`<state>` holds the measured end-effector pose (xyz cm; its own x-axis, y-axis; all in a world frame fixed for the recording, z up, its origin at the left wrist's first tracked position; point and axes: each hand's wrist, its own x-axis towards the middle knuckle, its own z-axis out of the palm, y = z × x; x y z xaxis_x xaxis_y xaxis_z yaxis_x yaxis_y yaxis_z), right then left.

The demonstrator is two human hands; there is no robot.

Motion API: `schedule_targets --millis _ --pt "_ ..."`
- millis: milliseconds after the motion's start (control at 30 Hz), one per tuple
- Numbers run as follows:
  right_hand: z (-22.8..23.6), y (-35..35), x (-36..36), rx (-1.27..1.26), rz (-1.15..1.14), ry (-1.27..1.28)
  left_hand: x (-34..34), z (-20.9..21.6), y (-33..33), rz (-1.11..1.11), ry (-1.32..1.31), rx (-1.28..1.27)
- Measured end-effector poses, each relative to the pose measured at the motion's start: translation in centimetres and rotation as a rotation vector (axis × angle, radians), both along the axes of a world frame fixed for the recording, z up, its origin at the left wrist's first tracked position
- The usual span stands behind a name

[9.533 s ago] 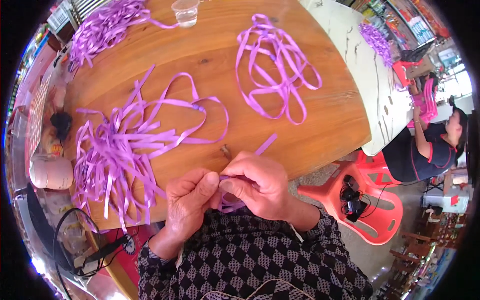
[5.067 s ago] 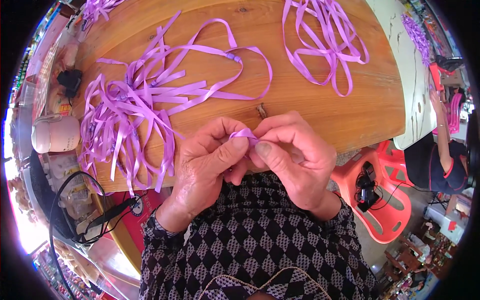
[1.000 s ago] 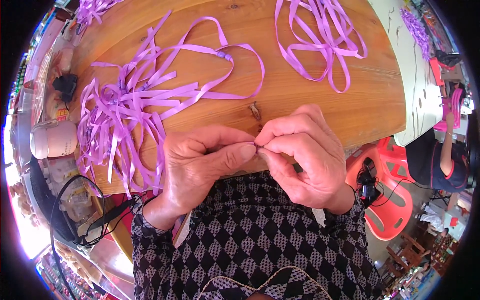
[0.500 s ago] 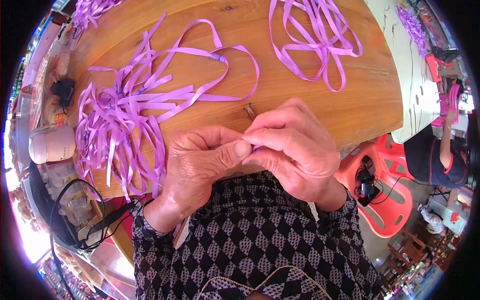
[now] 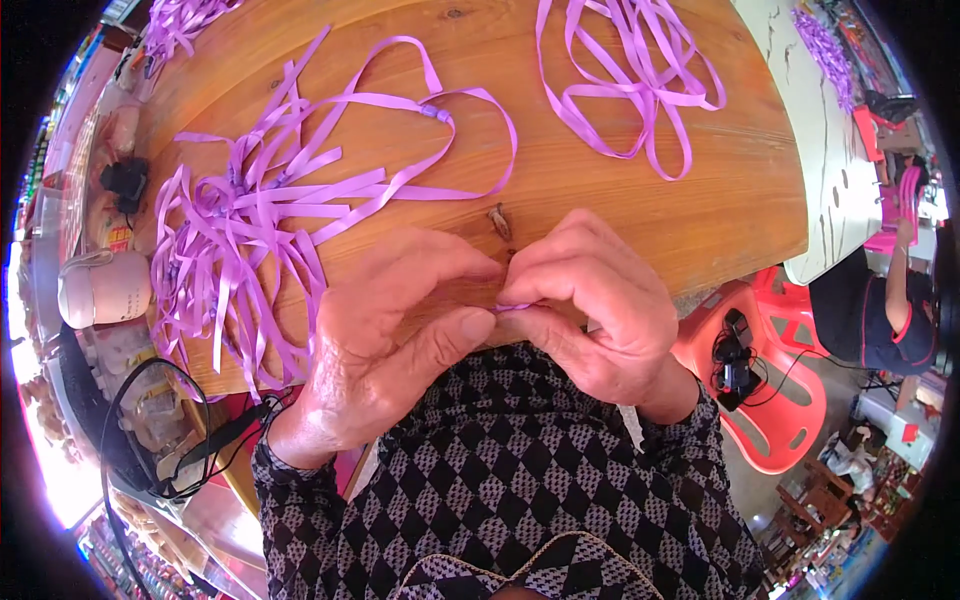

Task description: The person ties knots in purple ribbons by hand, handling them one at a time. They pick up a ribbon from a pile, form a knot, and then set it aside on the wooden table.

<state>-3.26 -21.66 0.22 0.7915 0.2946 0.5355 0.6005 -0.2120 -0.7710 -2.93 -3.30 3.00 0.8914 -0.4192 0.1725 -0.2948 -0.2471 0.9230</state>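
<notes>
Just over the near edge of the wooden table (image 5: 740, 190), my right hand (image 5: 610, 315) pinches a short bit of purple ribbon (image 5: 518, 307) between thumb and fingers. Most of that piece is hidden by the fingers. My left hand (image 5: 385, 335) is close on the other side, its thumb and forefinger spread apart around the ribbon's free end. Whether they touch it I cannot tell. Left of my hands lies a tangled heap of purple ribbons (image 5: 262, 207), with one knotted loop (image 5: 432, 112) stretching across the wood. A looser bundle of ribbon (image 5: 655, 98) rests at the far right.
A pale lidded container (image 5: 112, 290) and black cables (image 5: 108, 430) are at the left. On the right, an orange plastic chair (image 5: 803, 395) carries a black device (image 5: 735, 362) with a cord. Beyond it is another person (image 5: 885, 325). A white marbled table (image 5: 835, 190) adjoins the wooden one.
My left thumb and forefinger have parted from their pinch and drawn slightly left. My right hand keeps its pinch, and more of the purple piece now shows.
</notes>
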Motion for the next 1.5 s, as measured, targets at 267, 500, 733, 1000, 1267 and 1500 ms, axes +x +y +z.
schedule_targets --millis 267,500,733,1000,1267,1500 --pt "-0.1 -0.3 -0.4 -0.037 -0.052 -0.015 0.0 0.8 0.0 0.098 1.008 -0.263" --pt "-1.2 -0.1 -0.9 0.104 -0.092 0.140 0.0 -0.3 -0.5 0.144 1.025 -0.380" --pt "-0.6 -0.1 -1.2 0.104 -0.096 0.216 -0.2 -0.6 -0.7 0.199 1.023 -0.433" --pt "-0.8 0.0 -0.6 0.061 -0.067 0.133 -0.4 -0.8 -0.8 0.181 1.064 -0.529" --pt "-0.3 0.0 -0.2 -0.026 -0.041 0.060 -0.4 -0.8 -0.6 0.149 1.041 -0.568" --pt "-0.3 0.1 -0.1 -0.091 -0.100 -0.124 -0.7 -1.6 -0.2 0.073 1.043 -0.583"
